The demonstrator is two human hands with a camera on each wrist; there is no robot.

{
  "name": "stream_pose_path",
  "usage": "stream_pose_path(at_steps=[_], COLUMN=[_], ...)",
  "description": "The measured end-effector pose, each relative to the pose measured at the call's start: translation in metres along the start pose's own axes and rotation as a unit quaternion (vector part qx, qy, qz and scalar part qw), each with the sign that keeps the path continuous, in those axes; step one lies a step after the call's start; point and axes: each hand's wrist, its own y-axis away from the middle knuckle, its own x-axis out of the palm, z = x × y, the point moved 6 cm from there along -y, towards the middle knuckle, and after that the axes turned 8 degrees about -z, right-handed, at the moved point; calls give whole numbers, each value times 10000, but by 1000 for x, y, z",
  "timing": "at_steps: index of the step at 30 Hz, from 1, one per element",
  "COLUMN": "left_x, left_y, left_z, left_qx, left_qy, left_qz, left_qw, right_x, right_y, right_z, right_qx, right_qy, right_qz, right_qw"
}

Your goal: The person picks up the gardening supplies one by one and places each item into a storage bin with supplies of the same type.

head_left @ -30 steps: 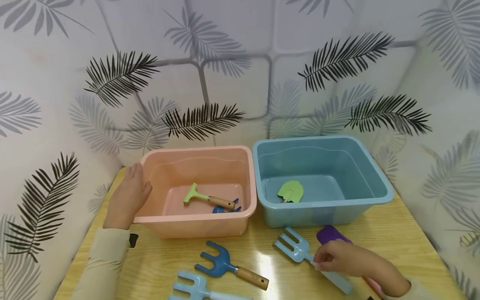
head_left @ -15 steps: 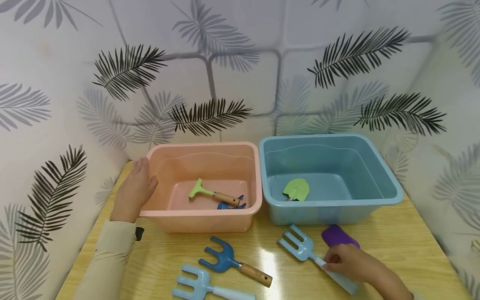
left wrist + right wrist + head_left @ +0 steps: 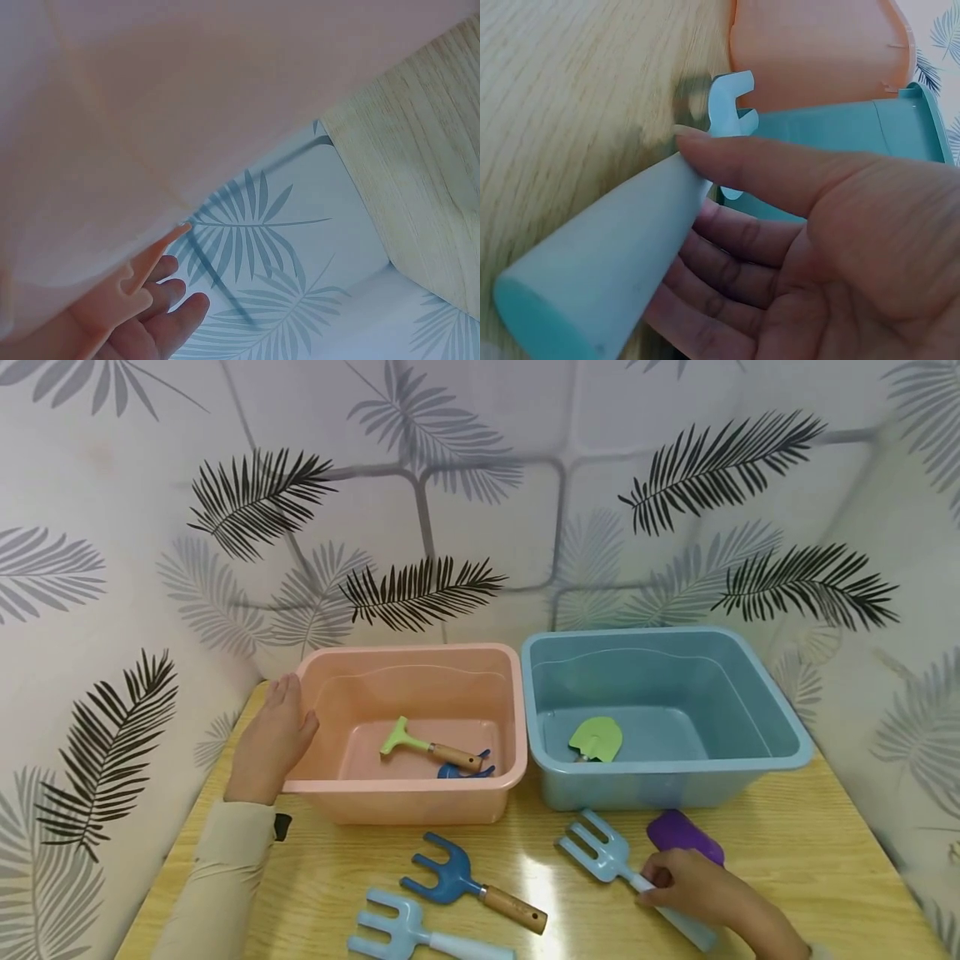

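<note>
In the head view my left hand [image 3: 270, 743] rests against the left rim of the pink basin [image 3: 408, 806], fingers extended; the left wrist view shows those fingers just beyond the rim. My right hand [image 3: 701, 889] grips the handle of a light-blue hand fork [image 3: 606, 857] on the wooden table. Thumb and curled fingers meet around that pale handle [image 3: 615, 247] in the right wrist view. A purple tool head [image 3: 682, 835] lies just behind the right hand, its other end hidden. A dark-blue fork with a wooden handle [image 3: 513, 908] and a second light-blue fork [image 3: 405, 927] lie left of it.
Inside the pink basin are a green T-shaped tool [image 3: 408, 739] and a blue pronged piece [image 3: 453, 772]. Beside it stands a blue basin [image 3: 675, 768] holding a green shovel head [image 3: 600, 737]. A leaf-patterned backdrop [image 3: 480, 543] rises behind.
The head view has shifted slightly, so everything sits a little further right. The right hand stays at the light-blue fork's handle; the left hand stays at the pink rim.
</note>
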Motion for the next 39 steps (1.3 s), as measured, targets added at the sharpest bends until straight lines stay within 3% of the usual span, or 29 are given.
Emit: stream_pose_path(at_steps=[17,39], left_x=[-1,0], left_y=[0,0], left_z=[-2,0], left_qx=[-211,-143], left_qy=[-33,-12], left_qz=[216,87], left_qw=[9995,9999], right_x=[3,6], right_y=[-3,-5], right_z=[-4,7], right_qx=[34,-554], right_qy=[-201,-792], right_qz=[-4,-14], right_qw=[9998,9953])
